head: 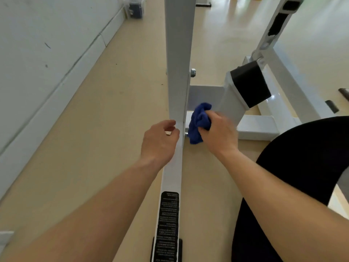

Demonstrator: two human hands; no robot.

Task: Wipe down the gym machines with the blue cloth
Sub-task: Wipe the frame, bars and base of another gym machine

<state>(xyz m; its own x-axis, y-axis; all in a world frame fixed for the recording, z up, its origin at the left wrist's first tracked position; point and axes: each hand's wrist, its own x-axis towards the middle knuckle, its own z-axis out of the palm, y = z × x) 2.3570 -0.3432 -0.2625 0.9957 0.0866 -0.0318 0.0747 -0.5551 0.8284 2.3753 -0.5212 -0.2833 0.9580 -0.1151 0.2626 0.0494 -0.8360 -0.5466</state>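
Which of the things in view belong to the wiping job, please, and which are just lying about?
Job: blue cloth, gripped by the right hand; left hand beside the white upright post; white base bar.
Lying about: clear storage box by the wall; small dark object on the floor at right.

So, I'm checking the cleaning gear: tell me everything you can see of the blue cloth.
The blue cloth is deep blue, soft and fuzzy-looking, bunched into a wad. The right hand grips its right side, fingers curled round it, at the foot of the white upright post, low above the floor.
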